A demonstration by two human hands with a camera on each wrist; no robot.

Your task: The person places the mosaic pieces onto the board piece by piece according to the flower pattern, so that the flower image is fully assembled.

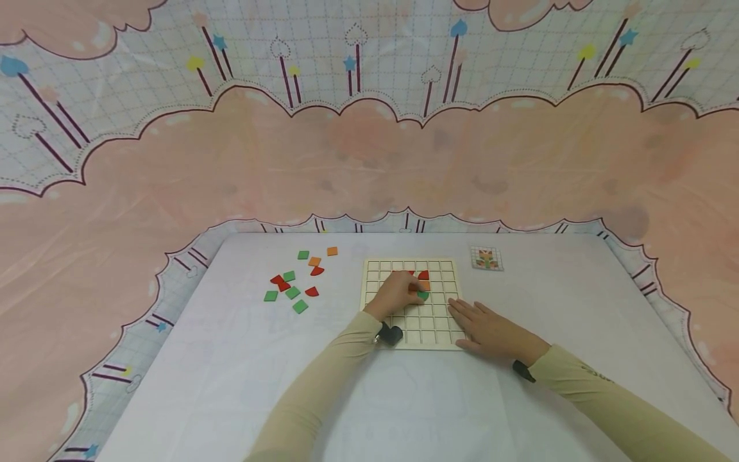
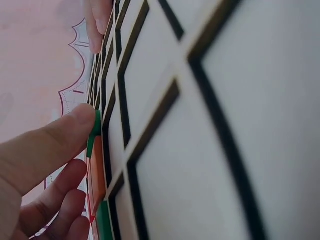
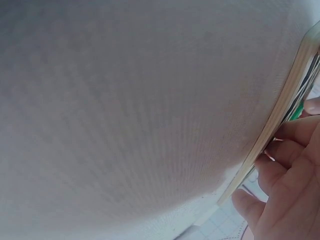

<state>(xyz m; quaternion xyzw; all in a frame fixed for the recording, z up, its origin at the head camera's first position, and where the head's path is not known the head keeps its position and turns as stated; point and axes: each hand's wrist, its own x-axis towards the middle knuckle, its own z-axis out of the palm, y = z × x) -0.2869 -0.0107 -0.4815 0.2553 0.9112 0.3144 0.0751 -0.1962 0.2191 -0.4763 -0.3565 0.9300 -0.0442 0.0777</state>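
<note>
A square wooden grid board (image 1: pixel 411 343) lies on the white table. Over its upper middle, my left hand (image 1: pixel 397 292) has its fingers curled and pinches a green piece (image 1: pixel 423 296) with thumb and fingertips. The left wrist view shows the thumb (image 2: pixel 75 122) against that green piece (image 2: pixel 94 132), just above the board's surface. An orange square (image 1: pixel 424 285) and a red quarter-circle piece (image 1: pixel 424 275) sit in cells beside the fingers; other red pieces are partly covered by the hand. My right hand (image 1: pixel 491 328) rests, fingers extended, on the board's right edge (image 3: pixel 270 122).
Loose green squares (image 1: pixel 271 296), orange squares (image 1: pixel 331 251) and red quarter-circle pieces (image 1: pixel 312 291) are scattered left of the board. A small pattern card (image 1: pixel 487 258) with a coloured figure lies to the board's upper right. Printed cloth hangs behind the table.
</note>
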